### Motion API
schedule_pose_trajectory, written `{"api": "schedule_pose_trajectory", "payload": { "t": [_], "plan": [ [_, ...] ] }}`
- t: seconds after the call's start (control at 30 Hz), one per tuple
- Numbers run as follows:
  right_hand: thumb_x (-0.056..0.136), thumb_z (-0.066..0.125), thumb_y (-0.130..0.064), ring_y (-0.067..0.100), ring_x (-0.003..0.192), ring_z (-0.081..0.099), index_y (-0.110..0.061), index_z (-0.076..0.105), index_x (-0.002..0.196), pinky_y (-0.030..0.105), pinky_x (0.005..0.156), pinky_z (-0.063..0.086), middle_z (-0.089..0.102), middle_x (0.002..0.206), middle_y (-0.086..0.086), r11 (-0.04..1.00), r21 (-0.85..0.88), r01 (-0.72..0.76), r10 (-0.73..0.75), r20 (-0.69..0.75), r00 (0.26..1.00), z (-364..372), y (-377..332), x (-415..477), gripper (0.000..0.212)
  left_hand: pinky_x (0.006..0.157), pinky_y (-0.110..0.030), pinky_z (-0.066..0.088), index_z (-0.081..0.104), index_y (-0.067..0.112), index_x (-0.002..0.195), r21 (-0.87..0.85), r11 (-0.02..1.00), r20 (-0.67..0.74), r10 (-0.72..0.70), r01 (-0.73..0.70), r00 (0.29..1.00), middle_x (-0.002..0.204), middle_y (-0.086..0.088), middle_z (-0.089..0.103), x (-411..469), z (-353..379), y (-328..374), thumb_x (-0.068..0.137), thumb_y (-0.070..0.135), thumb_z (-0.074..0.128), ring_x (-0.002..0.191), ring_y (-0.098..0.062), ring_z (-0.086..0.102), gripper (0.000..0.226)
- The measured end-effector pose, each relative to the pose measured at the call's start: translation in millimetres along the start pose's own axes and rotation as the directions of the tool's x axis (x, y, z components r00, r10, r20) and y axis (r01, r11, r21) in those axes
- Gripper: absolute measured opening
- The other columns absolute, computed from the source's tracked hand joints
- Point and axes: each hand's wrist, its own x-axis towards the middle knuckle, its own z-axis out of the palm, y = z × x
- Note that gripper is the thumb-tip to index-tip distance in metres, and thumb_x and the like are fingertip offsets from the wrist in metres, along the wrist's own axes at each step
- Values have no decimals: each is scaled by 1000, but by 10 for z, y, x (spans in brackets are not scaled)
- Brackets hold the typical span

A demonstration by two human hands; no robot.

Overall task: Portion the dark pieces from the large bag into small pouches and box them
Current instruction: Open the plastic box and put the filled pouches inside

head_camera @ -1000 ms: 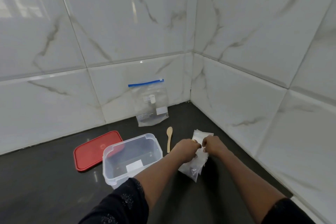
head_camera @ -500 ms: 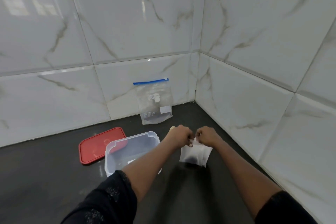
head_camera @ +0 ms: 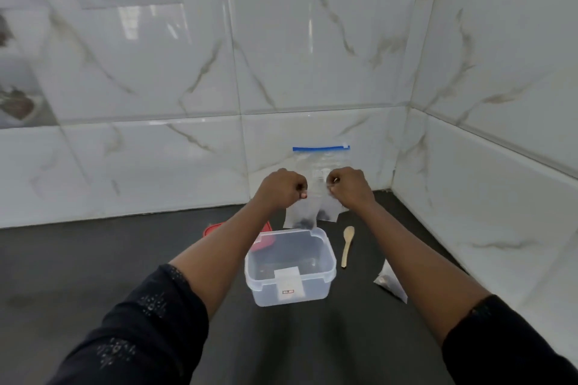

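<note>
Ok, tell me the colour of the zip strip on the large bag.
Blue: the zip strip tops the large bag, seen in the head view.

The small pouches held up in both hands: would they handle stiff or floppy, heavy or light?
Probably floppy: the small pouches hang limp from the left hand and right hand, pinched only at their tops. Likely light and bottom-heavy, since just a few dark pieces sit low inside.

Box [head_camera: 322, 281] mouth open above; spoon [head_camera: 347, 247], loose pouch [head_camera: 391, 283] crowd right; lid [head_camera: 212, 230] behind-left.
</note>
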Motion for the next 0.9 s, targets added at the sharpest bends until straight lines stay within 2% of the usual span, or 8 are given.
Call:
{"api": "schedule_pose_trajectory", "payload": {
  "t": [0.13,0.23,0.33,0.47,0.57,0.67,0.77,0.9],
  "plan": [
    [87,51,-2,26,95,62,-7,70,96,34,84,53,65,108,10,996,-50,75,-64,187,980,208,-231,-25,22,76,-31,44,69,15,101,84,996,71,2,-8,997,99,-6,70,-254,57,-260,83,9,53,92,-25,61,24],
    [85,53,2,24,95,61,-3,70,98,28,80,48,67,108,12,989,-82,127,-93,335,938,395,-263,-100,22,80,-31,46,67,18,107,98,995,160,-31,15,987,104,-6,69,-411,222,-439,85,9,53,95,-24,61,28],
    [84,53,4,22,89,60,-7,69,86,25,74,44,68,108,13,983,-117,145,-80,442,894,558,-216,-177,19,83,-34,50,66,20,108,98,994,216,-70,49,974,105,-3,69,-520,364,-542,85,8,51,98,-23,61,30],
    [86,51,4,16,87,49,1,67,106,23,77,37,65,113,16,970,-154,188,-91,486,869,726,-131,-237,26,83,-34,50,64,19,111,156,987,263,-85,45,961,110,-2,66,-577,535,-630,90,16,51,102,-21,59,26],
    [90,53,-3,21,92,58,-5,66,108,28,81,45,64,112,12,958,-205,198,-90,442,893,853,-57,-315,23,81,-36,52,64,21,111,238,970,257,-102,40,961,111,-1,65,-584,666,-695,91,20,49,100,-21,60,25],
    [92,53,-10,22,92,63,-11,64,104,30,81,51,65,106,7,922,-312,228,-151,252,956,958,10,-409,16,84,-38,51,61,20,117,295,955,151,-77,29,985,118,-3,59,-590,734,-737,91,22,51,105,-23,57,28],
    [92,51,-7,23,95,61,-12,63,106,29,78,50,62,107,7,903,-353,247,-218,121,968,935,46,-410,18,85,-39,48,59,15,117,298,954,57,-5,-12,998,119,-5,55,-540,763,-739,88,21,54,108,-26,55,30],
    [91,49,-6,27,97,59,-9,63,102,35,76,50,58,108,8,949,-290,120,-111,46,993,763,181,-349,18,80,-40,47,58,12,116,224,973,-34,64,-55,997,115,-8,56,-340,799,-539,86,9,44,103,-29,56,33]
  ]
}}
